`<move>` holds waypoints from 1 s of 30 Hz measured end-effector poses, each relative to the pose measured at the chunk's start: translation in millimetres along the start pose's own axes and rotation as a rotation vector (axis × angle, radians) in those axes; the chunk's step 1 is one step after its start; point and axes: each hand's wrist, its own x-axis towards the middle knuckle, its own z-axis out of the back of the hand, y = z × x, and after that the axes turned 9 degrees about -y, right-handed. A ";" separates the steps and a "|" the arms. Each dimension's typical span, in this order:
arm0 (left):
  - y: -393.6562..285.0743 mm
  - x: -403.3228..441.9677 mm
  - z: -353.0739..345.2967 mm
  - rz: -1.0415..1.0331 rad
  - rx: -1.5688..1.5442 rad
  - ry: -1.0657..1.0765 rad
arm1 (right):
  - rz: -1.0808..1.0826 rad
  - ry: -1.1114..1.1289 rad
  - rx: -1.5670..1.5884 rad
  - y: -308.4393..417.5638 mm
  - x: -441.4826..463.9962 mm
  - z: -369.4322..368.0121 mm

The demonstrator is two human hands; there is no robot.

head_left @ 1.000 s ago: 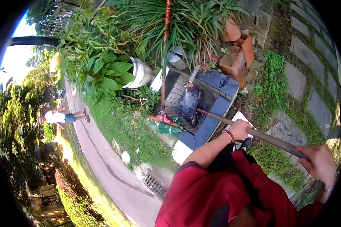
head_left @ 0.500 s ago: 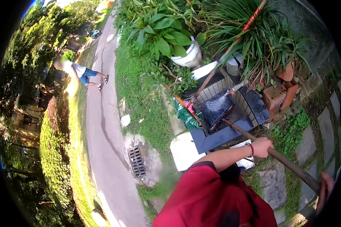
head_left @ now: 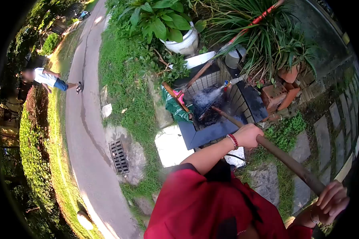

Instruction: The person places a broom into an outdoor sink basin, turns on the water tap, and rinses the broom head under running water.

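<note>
My left hand (head_left: 248, 136), with a red bead bracelet at the wrist, is closed round the middle of a long wooden handle. My right hand (head_left: 332, 202) is wrapped round the handle's upper end at the lower right. The handle belongs to a mop (head_left: 284, 156) that slants down into a dark-rimmed, tiled basin (head_left: 212, 133). Its wet, dark head lies inside, partly hidden by spray. Water gushes onto it from a tap (head_left: 227, 83) on the basin's far side. Another mop with a pink clip (head_left: 180, 96) and green striped cloth (head_left: 172, 106) leans on the left rim.
Behind the basin are a white plant pot (head_left: 183, 43), a metal can (head_left: 233, 59) and long-leaved plants. Bricks (head_left: 273, 96) sit to its right. White boards, a drain grate (head_left: 119, 156) and grass lie left. A person (head_left: 52, 78) walks on the path (head_left: 81, 99).
My view has shifted, moving the scene leftward. The mop head has turned, showing less of its flat side. My right hand has come further into view on the handle. The person's legs have changed stride.
</note>
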 end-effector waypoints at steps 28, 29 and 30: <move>119.2 -7.5 -16.5 0.050 0.181 -0.368 | -0.187 -0.149 -0.211 -85.7 -10.9 -72.5; 111.6 -9.7 -21.1 0.028 0.132 -0.378 | -0.206 -0.135 -0.248 -73.1 -7.1 -68.8; 101.5 -7.3 -17.6 0.004 0.090 -0.406 | -0.162 -0.122 -0.211 -58.2 3.3 -68.9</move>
